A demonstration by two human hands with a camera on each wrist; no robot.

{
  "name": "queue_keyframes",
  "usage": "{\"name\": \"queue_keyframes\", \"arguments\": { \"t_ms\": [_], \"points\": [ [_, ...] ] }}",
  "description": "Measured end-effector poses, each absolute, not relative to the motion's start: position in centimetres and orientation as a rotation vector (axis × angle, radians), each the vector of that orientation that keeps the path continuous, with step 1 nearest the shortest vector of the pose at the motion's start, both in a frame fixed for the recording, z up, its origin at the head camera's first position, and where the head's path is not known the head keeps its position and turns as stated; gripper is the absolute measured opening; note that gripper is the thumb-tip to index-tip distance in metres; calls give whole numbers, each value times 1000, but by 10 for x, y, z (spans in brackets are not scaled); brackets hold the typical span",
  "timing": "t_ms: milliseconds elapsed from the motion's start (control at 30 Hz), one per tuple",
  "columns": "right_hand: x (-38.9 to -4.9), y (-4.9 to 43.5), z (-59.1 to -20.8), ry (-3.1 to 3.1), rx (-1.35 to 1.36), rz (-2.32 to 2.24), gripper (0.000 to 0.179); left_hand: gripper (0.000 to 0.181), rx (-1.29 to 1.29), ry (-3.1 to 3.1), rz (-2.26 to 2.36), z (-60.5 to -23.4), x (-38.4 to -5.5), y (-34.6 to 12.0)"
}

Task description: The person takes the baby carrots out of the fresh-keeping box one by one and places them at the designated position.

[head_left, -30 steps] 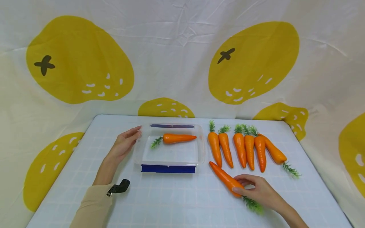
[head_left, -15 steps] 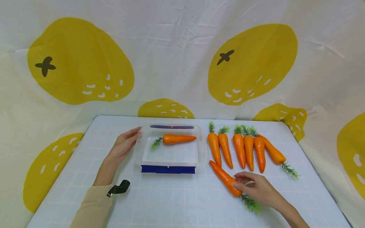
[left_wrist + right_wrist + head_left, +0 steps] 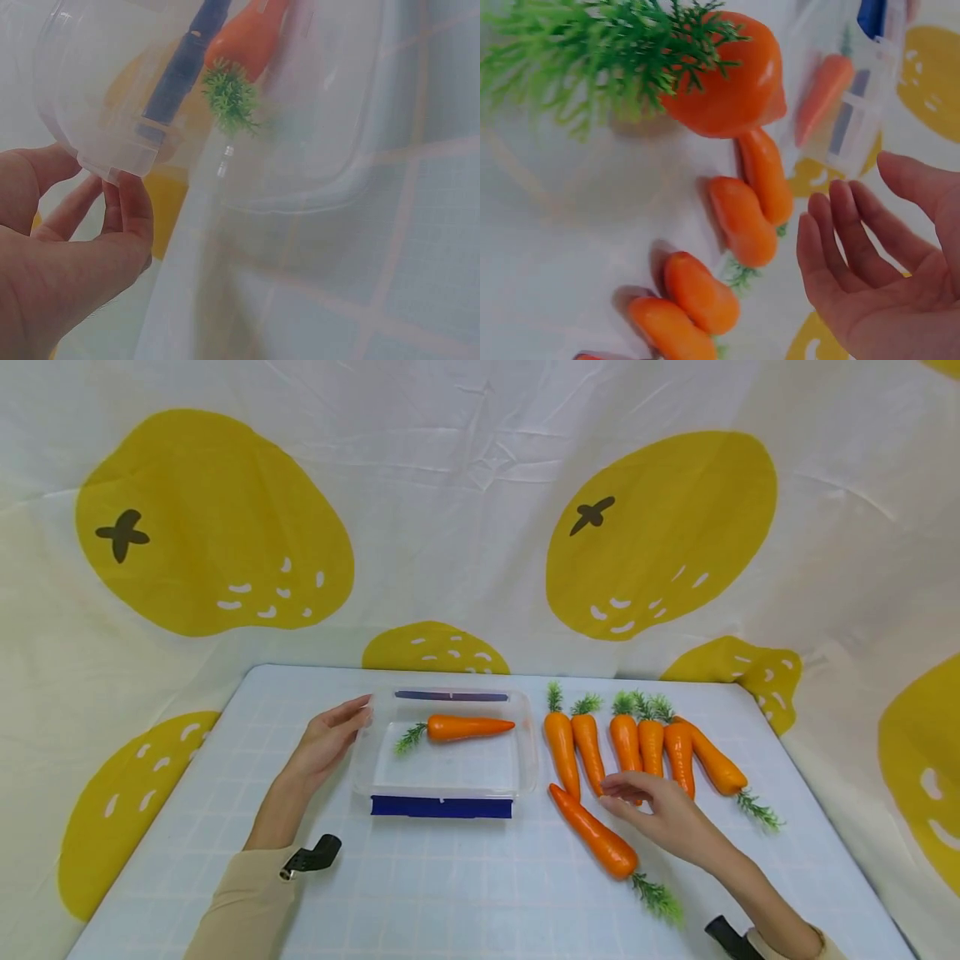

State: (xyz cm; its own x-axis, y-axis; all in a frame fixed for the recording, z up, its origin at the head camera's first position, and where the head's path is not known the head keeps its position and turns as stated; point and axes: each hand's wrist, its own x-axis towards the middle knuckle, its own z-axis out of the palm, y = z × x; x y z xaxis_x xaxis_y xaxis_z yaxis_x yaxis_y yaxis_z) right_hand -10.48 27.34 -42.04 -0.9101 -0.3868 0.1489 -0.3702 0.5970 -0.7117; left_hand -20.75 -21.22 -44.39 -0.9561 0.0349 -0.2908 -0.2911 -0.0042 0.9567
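A clear plastic food container (image 3: pixel 529 752) with dark blue clips stands on the table, one glossy carrot (image 3: pixel 468 728) lying crosswise inside it. My left hand (image 3: pixel 326 745) pinches the container's left rim, thumb and fingers on either side of the plastic edge (image 3: pixel 120 161). Right of the container, my right hand (image 3: pixel 663 810) hovers over the lower ends of the row of carrots, holding nothing. Its fingers (image 3: pixel 855 232) are relaxed and apart in the right wrist view. A separate carrot (image 3: pixel 596 835) lies slantwise in front of that hand, tip toward the container, leafy top toward the front right.
Several carrots lie side by side at the right, among them the leftmost carrot (image 3: pixel 561 752). The outermost carrot (image 3: pixel 716 760) points its leafy top to the front right. Behind the pale checked table (image 3: pixel 435 893) hangs a white cloth (image 3: pixel 450 543) with yellow fruit prints.
My right hand has let go of the slanted carrot and moved up and back toward the row. That carrot stays on the table. The left hand keeps its hold on the container.
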Motion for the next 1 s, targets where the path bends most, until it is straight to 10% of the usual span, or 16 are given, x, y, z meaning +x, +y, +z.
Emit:
{"name": "queue_keyframes", "arguments": {
  "t_ms": [1000],
  "points": [
    [-186, 192, -380, 2787, -863, -1192, 25, 57, -285, 2039, 2059, -447, -210, -213]
  ]
}}
